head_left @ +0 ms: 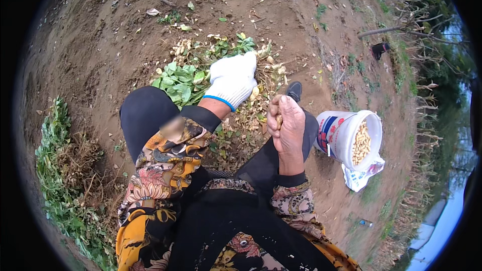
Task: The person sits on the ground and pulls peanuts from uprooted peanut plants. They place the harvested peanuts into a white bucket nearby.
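My left hand [234, 79], in a white knit glove with a blue cuff edge, is closed around the stems of a peanut plant [180, 82] between my knees. Green leaves spread to the left of the glove, while pale roots and pods [276, 70] stick out on its right. My right hand [288, 122] is bare and raised above my right knee, its fingers curled around peanut pods [278, 121]. How many pods it holds is hidden by the fingers. More peanuts [181, 49] lie beyond the glove, on the far side of the plant.
To the right stands a white plastic bucket [335, 130] with peanuts [361, 145] inside and a printed plastic bag [359, 177] beside it. A long heap of peanut plants [62, 180] lies on the soil at the left. Further off are a dark object [379, 50] and a can [365, 223].
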Motion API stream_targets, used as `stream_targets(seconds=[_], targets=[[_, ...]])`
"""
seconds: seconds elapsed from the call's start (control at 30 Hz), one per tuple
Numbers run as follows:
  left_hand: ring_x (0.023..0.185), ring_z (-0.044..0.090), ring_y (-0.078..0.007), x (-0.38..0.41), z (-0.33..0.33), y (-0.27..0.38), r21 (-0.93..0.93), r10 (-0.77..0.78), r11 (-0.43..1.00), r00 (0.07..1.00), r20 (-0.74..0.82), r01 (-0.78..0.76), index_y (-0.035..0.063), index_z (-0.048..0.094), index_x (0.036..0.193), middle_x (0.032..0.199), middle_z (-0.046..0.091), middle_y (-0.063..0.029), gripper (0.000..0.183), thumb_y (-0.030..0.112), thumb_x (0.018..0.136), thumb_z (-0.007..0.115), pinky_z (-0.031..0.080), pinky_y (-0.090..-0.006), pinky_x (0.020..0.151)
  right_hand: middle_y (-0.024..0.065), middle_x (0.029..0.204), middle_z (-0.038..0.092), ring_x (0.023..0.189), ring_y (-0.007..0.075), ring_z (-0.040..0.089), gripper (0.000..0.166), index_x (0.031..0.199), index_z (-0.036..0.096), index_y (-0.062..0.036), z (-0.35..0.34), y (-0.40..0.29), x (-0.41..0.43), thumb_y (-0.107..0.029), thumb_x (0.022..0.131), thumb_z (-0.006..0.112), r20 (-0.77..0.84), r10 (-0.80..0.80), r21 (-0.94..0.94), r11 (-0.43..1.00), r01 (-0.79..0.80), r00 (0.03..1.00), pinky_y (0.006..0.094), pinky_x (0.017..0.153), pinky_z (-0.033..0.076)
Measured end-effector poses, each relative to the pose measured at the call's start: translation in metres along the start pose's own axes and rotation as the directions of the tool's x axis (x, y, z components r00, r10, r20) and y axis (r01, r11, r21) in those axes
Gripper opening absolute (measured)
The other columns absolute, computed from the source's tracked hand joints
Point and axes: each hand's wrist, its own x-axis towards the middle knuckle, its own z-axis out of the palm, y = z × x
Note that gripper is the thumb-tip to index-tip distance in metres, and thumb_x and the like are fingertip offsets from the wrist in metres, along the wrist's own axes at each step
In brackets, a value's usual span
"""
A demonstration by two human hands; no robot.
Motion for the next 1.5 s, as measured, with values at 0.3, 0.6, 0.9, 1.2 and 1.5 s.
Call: stream_targets(seconds=[0.3,0.6,0.9,1.2,1.5], targets=[[0.078,0.065,-0.0339,0.0,0.004,0.0,0.073,-0.007,0.997,1.0,0.016,0.006,0.0066,0.051,0.094,0.084,0.064,-0.0147,0.029,0.019,0.072,0.064,0.051,-0.0449,0.063,0.0018,0.054,0.044,0.046,0.011,0.041,0.036,0.073,0.054,-0.0007,0.011,0.037,0.019,-0.031,0.093,0.056,0.044,-0.136,-0.673,0.728,0.13,0.99,0.029,0.044,0.033],[0.081,0.064,-0.0364,-0.002,0.019,0.024,0.074,0.008,0.997,0.978,0.211,-0.024,0.0066,0.051,0.099,0.084,0.064,-0.0176,0.029,0.015,0.073,0.059,0.05,-0.0455,0.067,-0.0051,0.057,0.038,0.046,0.0026,0.034,0.03,0.073,0.051,-0.0034,-0.019,0.015,-0.02,-0.023,0.095,0.05,0.076,0.037,-0.317,0.948,-0.011,0.996,0.0181,0.04,0.026],[0.08,0.064,-0.0366,0.01,0.028,0.0,0.11,-0.023,0.994,0.996,0.091,0.013,0.0058,0.05,0.105,0.085,0.065,-0.0197,0.034,0.019,0.075,0.06,0.05,-0.0454,0.069,-0.0039,0.056,0.038,0.046,0.004,0.034,0.033,0.07,0.053,-0.0013,-0.058,-0.038,-0.074,-0.023,0.094,0.047,-0.046,-0.046,-0.109,0.993,0.041,0.998,0.0215,0.042,0.029],[0.094,0.062,-0.0329,-0.003,0.051,0.008,-0.03,0.149,0.989,0.979,0.142,-0.147,-0.0006,0.052,0.116,0.102,0.064,-0.0202,0.055,0.018,0.068,0.071,0.049,-0.0388,0.081,0.0241,0.119,0.047,0.099,0.0357,0.057,0.045,0.124,0.034,0.0067,-0.369,-0.114,-0.09,-0.024,0.095,0.048,-0.796,-0.257,0.046,0.877,0.478,0.548,0.0441,0.077,0.055],[0.085,0.061,-0.0146,0.003,0.042,0.009,-0.412,0.098,0.911,0.978,0.186,-0.013,0.0038,0.057,0.114,0.1,0.066,-0.0055,0.048,0.007,0.068,0.071,0.049,-0.0279,0.075,0.0128,0.092,0.062,0.068,0.0154,0.063,0.034,0.12,0.046,0.0106,-0.273,-0.065,-0.074,-0.01,0.093,0.051,-0.695,-0.311,-0.08,0.929,0.36,0.649,0.0239,0.056,0.054]])
